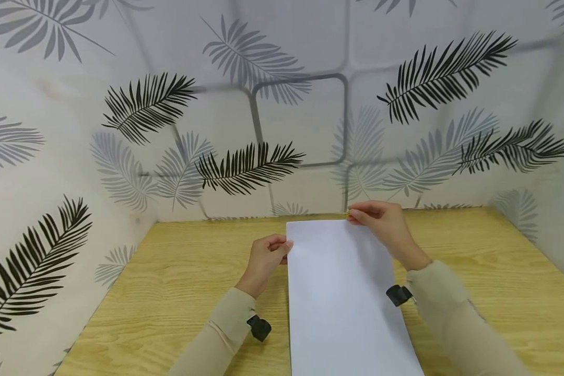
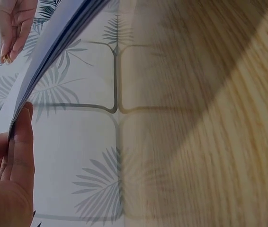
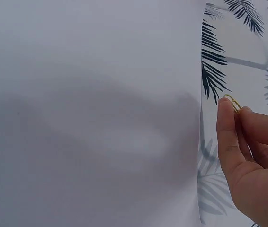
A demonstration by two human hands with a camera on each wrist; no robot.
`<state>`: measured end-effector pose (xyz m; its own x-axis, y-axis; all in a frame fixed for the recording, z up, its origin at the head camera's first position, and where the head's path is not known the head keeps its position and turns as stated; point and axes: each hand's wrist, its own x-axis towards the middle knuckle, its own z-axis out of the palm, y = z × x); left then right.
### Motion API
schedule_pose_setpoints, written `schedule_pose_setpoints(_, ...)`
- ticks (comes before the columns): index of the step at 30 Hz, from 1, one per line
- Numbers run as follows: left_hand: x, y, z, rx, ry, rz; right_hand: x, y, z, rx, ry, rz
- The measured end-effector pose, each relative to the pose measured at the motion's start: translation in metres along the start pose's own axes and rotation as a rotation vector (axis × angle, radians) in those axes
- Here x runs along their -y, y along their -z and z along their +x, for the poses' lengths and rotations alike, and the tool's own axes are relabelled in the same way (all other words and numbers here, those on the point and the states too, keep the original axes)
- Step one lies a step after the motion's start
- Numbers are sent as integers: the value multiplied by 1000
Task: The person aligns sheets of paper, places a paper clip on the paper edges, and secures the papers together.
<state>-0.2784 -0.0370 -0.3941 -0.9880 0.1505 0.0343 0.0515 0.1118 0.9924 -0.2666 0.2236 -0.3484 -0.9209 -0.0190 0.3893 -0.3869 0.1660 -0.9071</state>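
A stack of white paper sheets (image 1: 340, 297) is held up over the table, its far edge raised. My left hand (image 1: 269, 256) pinches the stack's left edge near the far corner; in the left wrist view several layered sheets (image 2: 53, 45) show between thumb and fingers. Just beyond the far edge, my right hand (image 1: 380, 224) pinches a yellow paper clip (image 3: 233, 101) between thumb and fingertips. In the right wrist view the clip's looped end sticks out, apart from the paper's edge.
A wood-grain table (image 1: 178, 297) lies beneath the hands. Behind it and at the sides hangs a pale cloth (image 1: 301, 120) printed with grey and black leaves. A small black device (image 1: 259, 328) is worn on each wrist.
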Motion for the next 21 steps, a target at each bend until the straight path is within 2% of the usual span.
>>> schedule_pose_setpoints(4,-1,-1,-1,3,-19,1,1,-7,2,-2,5,18)
schedule_pose_setpoints(10,-1,-1,1,-7,-10,5,2,-15,5,-11,20,26)
schedule_pose_setpoints(21,-3,-3,-1,-9,-17,-8,2,-28,5,-33,-17,18)
